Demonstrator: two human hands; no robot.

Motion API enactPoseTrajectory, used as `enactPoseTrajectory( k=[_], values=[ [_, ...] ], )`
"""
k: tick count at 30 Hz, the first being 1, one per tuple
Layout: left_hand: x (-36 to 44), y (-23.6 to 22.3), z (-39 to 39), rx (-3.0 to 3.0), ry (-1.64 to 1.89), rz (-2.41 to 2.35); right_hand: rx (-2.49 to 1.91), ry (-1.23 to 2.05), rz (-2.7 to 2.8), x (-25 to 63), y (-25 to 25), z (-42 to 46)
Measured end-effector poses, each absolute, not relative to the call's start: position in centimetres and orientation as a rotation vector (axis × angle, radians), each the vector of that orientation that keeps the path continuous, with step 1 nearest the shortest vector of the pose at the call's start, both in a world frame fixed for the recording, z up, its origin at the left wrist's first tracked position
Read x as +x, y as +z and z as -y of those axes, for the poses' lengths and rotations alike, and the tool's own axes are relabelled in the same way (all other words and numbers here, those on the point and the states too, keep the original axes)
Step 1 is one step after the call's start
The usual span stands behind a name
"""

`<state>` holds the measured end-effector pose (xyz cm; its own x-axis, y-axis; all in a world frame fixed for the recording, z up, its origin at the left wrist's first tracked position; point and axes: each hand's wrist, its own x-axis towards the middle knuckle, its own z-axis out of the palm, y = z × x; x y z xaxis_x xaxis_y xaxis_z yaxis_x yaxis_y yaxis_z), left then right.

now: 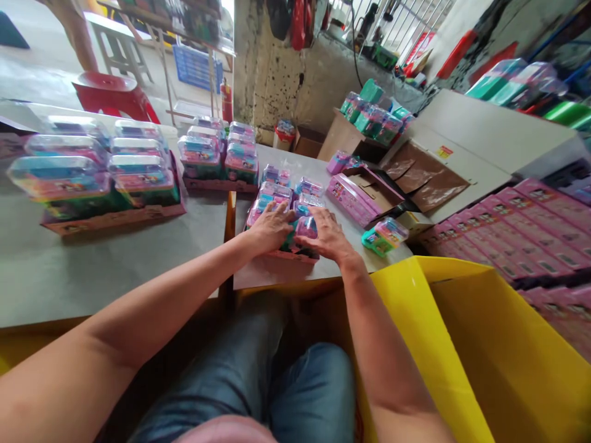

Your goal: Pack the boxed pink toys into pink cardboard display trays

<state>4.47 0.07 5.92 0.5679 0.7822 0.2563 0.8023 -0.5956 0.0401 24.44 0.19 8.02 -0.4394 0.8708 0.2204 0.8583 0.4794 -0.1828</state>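
Note:
A pink cardboard tray (295, 257) sits on the grey table in front of me, filled with several small clear-lidded toy packs (308, 187). My left hand (270, 227) rests on the packs at the tray's near left, fingers curled down over them. My right hand (327, 234) lies flat over a pink pack (305, 226) at the near right, fingers stretched toward the left hand. One loose green and pink pack (385, 235) lies on the table just right of my right hand.
Filled trays of packs (115, 178) (217, 157) stand at the left and behind. An open pink box (364, 194) and a brown carton flap (429, 184) lie to the right. Stacks of flat pink boxes (521, 234) fill the far right. A yellow bin (462, 344) stands beside my knee.

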Motion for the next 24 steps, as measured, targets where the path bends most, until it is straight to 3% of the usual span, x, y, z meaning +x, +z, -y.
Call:
enactPoseTrajectory(
  k=[9, 14, 24],
  values=[
    [2.8, 8.0, -1.5, -2.828, -0.287, 1.123, -1.565, -0.104, 2.455, 22.5, 7.4, -0.7],
    [2.3, 7.8, -2.5, -2.855, -0.486, 1.268, -1.537, -0.279, 2.276, 22.5, 5.8, 1.2],
    [3.3, 6.9, -1.7, -2.712, -0.564, 1.454, -1.447, -0.443, 2.531, 20.9, 4.0, 1.5]
  ],
)
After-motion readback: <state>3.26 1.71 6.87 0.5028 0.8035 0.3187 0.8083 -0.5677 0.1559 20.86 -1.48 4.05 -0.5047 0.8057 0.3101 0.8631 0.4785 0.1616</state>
